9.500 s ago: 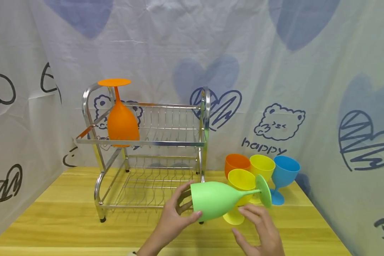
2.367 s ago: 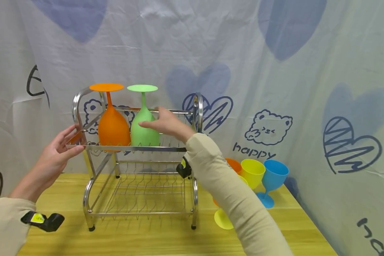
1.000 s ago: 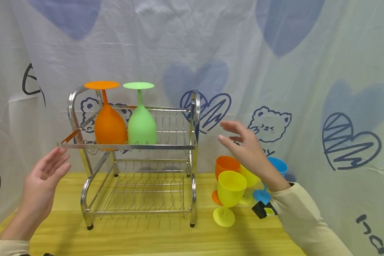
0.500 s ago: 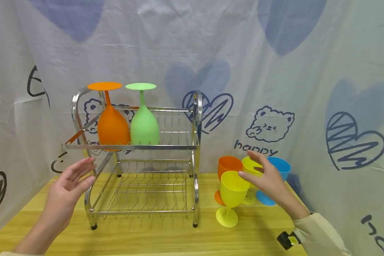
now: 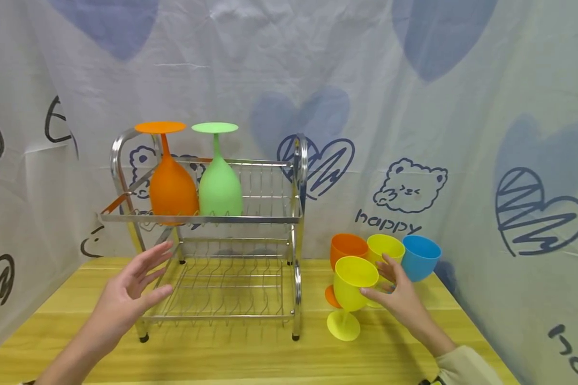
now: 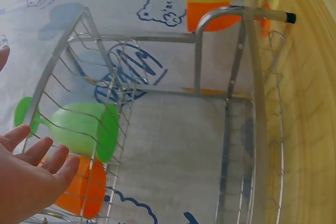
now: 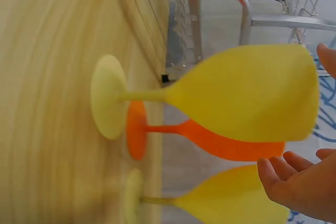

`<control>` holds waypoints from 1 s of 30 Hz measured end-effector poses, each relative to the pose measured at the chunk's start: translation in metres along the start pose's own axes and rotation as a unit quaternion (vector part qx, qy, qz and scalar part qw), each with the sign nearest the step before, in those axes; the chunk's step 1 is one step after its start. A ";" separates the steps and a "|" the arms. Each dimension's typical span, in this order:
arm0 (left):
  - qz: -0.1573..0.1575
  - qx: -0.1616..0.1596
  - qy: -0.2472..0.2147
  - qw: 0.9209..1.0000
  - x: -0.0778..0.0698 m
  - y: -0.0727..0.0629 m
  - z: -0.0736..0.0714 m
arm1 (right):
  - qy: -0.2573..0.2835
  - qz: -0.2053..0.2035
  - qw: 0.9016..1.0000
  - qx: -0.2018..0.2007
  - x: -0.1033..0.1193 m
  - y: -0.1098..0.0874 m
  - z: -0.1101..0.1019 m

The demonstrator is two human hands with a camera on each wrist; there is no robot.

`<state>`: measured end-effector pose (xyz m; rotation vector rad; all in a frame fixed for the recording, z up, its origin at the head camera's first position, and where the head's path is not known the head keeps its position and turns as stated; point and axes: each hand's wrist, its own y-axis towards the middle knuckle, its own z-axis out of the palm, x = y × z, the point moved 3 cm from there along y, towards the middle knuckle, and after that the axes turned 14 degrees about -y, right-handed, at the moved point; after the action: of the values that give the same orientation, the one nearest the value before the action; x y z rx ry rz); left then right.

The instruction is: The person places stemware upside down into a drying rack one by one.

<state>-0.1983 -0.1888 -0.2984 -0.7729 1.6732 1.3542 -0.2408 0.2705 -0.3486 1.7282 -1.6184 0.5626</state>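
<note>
My right hand is at the front yellow goblet, which stands upright on its foot. In the right wrist view, thumb and fingers lie to either side of the yellow bowl, with gaps showing; whether any fingertip touches is unclear. Behind it stand an orange goblet, another yellow goblet and a blue goblet. My left hand, holding nothing, hovers before the metal dish rack, fingers spread. Upside down on the rack's upper tier are an orange goblet and a light green goblet.
The rack's lower wire tier sits just above the wooden table, left of the standing goblets. A pale cloth with drawn hearts and bears encloses the back and sides.
Since the earliest frame, the green goblet has gone from my hands onto the upper tier. Lately my right hand has lowered to the front yellow goblet, while my left has moved right and slightly down.
</note>
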 end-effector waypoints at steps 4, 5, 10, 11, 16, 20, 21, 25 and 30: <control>0.017 0.002 -0.023 1.000 -0.006 -0.003 0.010 | 0.025 0.028 0.999 0.017 -0.007 0.000 0.011; 0.022 0.005 -0.026 0.999 -0.007 -0.004 0.013 | 0.028 0.037 0.999 0.021 -0.008 0.000 0.014; 0.060 0.016 0.001 0.998 -0.011 -0.009 0.028 | 0.032 0.065 0.997 0.021 -0.014 0.000 0.026; 0.070 0.016 0.003 0.997 -0.011 -0.010 0.030 | 0.035 0.065 0.997 0.020 -0.015 0.000 0.028; 0.088 0.014 0.003 0.996 -0.012 -0.012 0.036 | 0.057 0.067 0.996 0.018 -0.020 -0.001 0.037; 0.088 0.014 0.005 0.996 -0.012 -0.012 0.041 | 0.053 0.075 0.996 0.011 -0.024 -0.001 0.044; 0.090 0.016 0.004 0.996 -0.013 -0.011 0.042 | 0.052 0.076 0.996 0.009 -0.024 -0.001 0.045; 0.090 0.024 0.003 0.996 -0.010 -0.009 0.052 | 0.052 0.083 0.995 0.000 -0.027 -0.001 0.048; 0.089 0.035 0.006 0.995 -0.001 -0.009 0.063 | 0.071 0.092 0.993 -0.001 -0.029 -0.002 0.049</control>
<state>-0.1763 -0.1299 -0.3064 -0.6036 1.8243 1.4060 -0.2497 0.2546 -0.4023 1.5089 -1.6851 0.7546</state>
